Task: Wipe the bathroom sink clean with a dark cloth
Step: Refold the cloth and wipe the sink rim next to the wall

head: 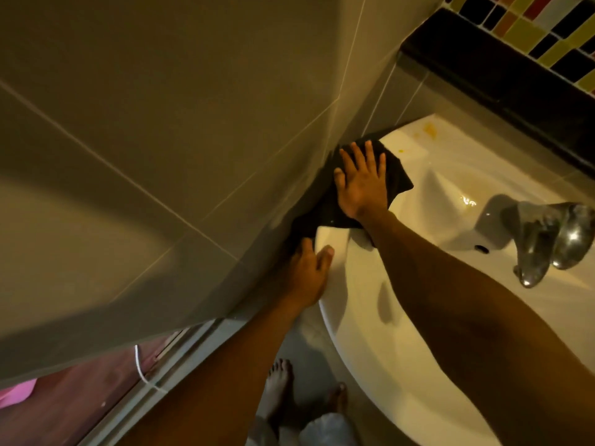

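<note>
A white bathroom sink (380, 317) fills the right half of the view, its left edge against a grey tiled wall. A dark cloth (397, 175) lies spread on the sink's left rim. My right hand (362, 181) presses flat on the cloth with fingers spread. My left hand (309, 275) grips the sink's outer left edge, thumb on top of the rim and fingers below, just under a hanging corner of the cloth. Yellow stains (429, 130) mark the rim at the far corner.
A chrome tap (553, 239) stands on the sink's right side, with an overflow hole (482, 248) beside it. The grey tiled wall (161, 156) is close on the left. A dark ledge (502, 78) and coloured mosaic tiles run behind. My bare feet (280, 387) stand below.
</note>
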`<act>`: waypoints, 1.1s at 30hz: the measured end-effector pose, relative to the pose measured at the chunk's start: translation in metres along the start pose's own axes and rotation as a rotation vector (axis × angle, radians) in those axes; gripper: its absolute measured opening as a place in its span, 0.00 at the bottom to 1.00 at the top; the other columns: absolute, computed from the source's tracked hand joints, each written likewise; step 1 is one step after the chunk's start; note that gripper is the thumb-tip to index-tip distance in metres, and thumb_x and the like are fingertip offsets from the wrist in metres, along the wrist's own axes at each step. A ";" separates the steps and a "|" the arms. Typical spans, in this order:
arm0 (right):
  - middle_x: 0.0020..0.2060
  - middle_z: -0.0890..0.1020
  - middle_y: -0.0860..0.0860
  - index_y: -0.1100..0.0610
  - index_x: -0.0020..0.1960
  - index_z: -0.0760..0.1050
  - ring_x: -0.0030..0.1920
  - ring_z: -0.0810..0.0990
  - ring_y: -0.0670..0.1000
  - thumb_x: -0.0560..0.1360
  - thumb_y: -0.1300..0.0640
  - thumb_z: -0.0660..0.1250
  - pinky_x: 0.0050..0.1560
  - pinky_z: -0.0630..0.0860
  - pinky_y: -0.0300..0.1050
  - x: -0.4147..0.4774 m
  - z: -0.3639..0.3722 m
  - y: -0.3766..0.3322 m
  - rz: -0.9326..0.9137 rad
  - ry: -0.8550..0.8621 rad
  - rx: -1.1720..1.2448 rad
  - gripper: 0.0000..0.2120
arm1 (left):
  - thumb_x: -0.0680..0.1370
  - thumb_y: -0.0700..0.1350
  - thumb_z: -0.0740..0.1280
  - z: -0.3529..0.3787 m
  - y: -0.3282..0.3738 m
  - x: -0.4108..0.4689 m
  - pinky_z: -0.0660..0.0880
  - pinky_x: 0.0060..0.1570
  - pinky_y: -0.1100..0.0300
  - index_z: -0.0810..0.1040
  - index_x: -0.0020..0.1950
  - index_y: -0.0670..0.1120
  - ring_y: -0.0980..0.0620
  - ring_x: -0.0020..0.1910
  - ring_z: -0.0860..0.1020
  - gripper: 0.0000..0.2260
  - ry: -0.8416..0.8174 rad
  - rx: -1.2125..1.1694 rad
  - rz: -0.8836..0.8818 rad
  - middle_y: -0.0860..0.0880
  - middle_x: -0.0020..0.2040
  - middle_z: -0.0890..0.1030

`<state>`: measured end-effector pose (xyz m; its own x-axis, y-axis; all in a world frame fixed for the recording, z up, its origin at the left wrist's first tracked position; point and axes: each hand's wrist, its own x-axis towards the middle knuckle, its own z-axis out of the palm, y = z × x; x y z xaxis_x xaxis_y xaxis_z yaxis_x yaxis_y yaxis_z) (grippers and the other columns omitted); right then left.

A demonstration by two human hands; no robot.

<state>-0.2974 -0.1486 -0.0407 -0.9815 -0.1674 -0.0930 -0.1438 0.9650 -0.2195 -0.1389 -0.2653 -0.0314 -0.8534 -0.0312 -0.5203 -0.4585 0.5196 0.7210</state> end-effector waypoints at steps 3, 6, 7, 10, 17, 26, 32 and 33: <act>0.77 0.58 0.52 0.51 0.75 0.60 0.78 0.45 0.55 0.81 0.46 0.45 0.74 0.35 0.54 0.022 -0.004 0.019 -0.049 0.028 -0.038 0.24 | 0.81 0.55 0.53 0.015 0.022 0.013 0.66 0.64 0.47 0.49 0.78 0.47 0.38 0.68 0.68 0.28 0.087 0.060 -0.047 0.39 0.74 0.63; 0.76 0.60 0.53 0.51 0.73 0.64 0.78 0.46 0.56 0.81 0.46 0.45 0.75 0.38 0.57 0.048 -0.012 0.041 -0.035 0.038 -0.088 0.24 | 0.81 0.57 0.53 0.027 0.030 0.026 0.67 0.62 0.49 0.53 0.77 0.46 0.39 0.67 0.69 0.27 0.236 0.042 -0.070 0.40 0.73 0.66; 0.76 0.61 0.54 0.51 0.72 0.65 0.78 0.46 0.57 0.81 0.46 0.45 0.75 0.39 0.58 0.057 -0.015 0.047 -0.002 0.042 -0.103 0.24 | 0.81 0.58 0.53 0.030 0.029 0.028 0.69 0.61 0.49 0.55 0.76 0.46 0.40 0.65 0.71 0.27 0.259 0.014 -0.064 0.40 0.71 0.68; 0.75 0.64 0.54 0.52 0.68 0.71 0.78 0.48 0.57 0.80 0.47 0.46 0.75 0.39 0.61 0.070 -0.016 0.050 0.116 0.078 -0.125 0.23 | 0.80 0.61 0.49 0.035 0.024 0.031 0.73 0.56 0.48 0.60 0.73 0.47 0.41 0.59 0.76 0.26 0.332 0.048 -0.054 0.41 0.65 0.74; 0.76 0.63 0.51 0.46 0.69 0.69 0.78 0.48 0.60 0.79 0.42 0.47 0.75 0.41 0.64 -0.023 0.006 0.016 -0.174 0.119 0.032 0.23 | 0.80 0.56 0.47 0.041 0.028 0.035 0.75 0.34 0.55 0.75 0.62 0.42 0.41 0.38 0.81 0.25 0.504 0.168 0.028 0.39 0.46 0.83; 0.78 0.56 0.50 0.48 0.77 0.54 0.78 0.47 0.54 0.81 0.43 0.45 0.76 0.46 0.52 0.045 -0.029 0.099 0.006 0.060 -0.055 0.25 | 0.78 0.59 0.54 0.041 0.034 0.029 0.76 0.45 0.50 0.70 0.69 0.41 0.38 0.49 0.80 0.27 0.553 0.318 0.039 0.37 0.58 0.79; 0.79 0.48 0.49 0.51 0.78 0.45 0.78 0.44 0.50 0.81 0.44 0.39 0.77 0.44 0.51 0.037 -0.037 0.145 0.252 0.094 -0.054 0.27 | 0.79 0.58 0.50 0.039 0.030 0.032 0.73 0.56 0.44 0.58 0.76 0.50 0.39 0.63 0.73 0.27 0.457 0.521 0.211 0.41 0.72 0.68; 0.79 0.48 0.50 0.51 0.78 0.44 0.78 0.43 0.51 0.81 0.44 0.39 0.77 0.44 0.51 0.024 -0.034 0.149 0.300 0.131 -0.052 0.27 | 0.79 0.58 0.49 0.040 0.030 0.032 0.73 0.56 0.44 0.57 0.77 0.51 0.39 0.64 0.72 0.26 0.445 0.517 0.214 0.42 0.73 0.67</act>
<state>-0.3471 -0.0019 -0.0432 -0.9884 0.1504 -0.0196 0.1516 0.9768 -0.1511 -0.1699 -0.2172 -0.0448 -0.9823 -0.1712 -0.0760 -0.1872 0.8879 0.4202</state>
